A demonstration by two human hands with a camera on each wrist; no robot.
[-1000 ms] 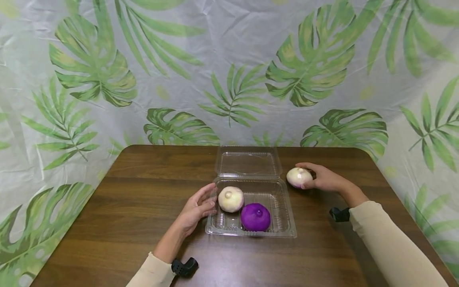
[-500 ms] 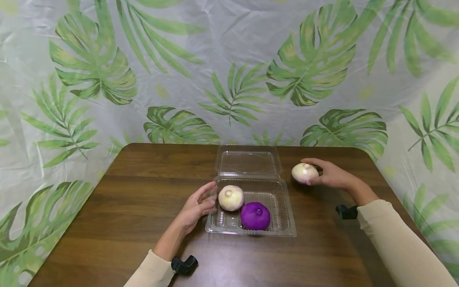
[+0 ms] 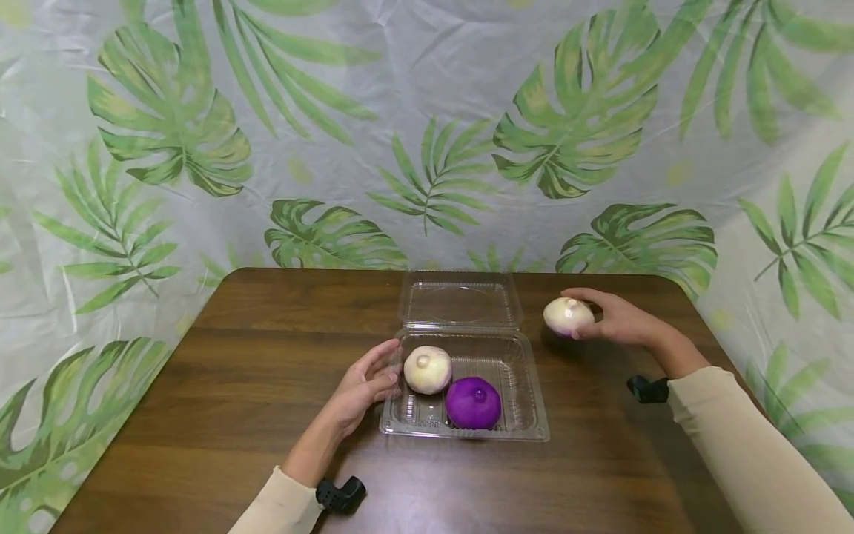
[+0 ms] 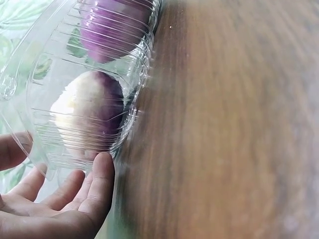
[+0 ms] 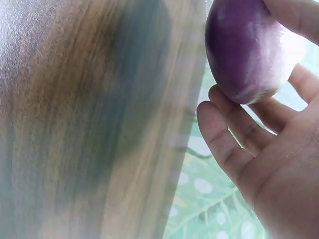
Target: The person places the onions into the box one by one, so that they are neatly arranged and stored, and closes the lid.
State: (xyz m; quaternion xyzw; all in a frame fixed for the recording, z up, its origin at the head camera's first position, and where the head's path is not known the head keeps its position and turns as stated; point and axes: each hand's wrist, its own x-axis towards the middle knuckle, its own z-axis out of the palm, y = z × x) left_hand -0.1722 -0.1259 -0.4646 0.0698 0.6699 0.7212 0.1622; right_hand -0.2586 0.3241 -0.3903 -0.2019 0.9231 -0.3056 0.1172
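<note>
A clear plastic clamshell container (image 3: 523, 386) lies with its lid folded back in the head view. It holds a white-topped turnip (image 3: 428, 370) at the left and a bright purple turnip (image 3: 474, 403) beside it. Against the container's left wall rest the loosely spread fingers of my left hand (image 3: 356, 389). My right hand (image 3: 620, 320) grips another turnip (image 3: 568, 317) between thumb and fingers, to the right of the lid. The right wrist view shows this turnip's purple underside (image 5: 244, 50) and my right hand (image 5: 279, 144) around its end; it appears raised off the table.
Everything stands on a brown wood-grain table (image 3: 280, 356). Behind it hangs a pale sheet (image 3: 427, 96) printed with green leaves. The clear lid (image 3: 460, 298) lies toward the table's far edge. Dark camera mounts (image 3: 341, 495) sit on both wrists.
My right hand has moved a little to the right and away with its turnip. My left hand, the container and the two turnips in it have stayed in place.
</note>
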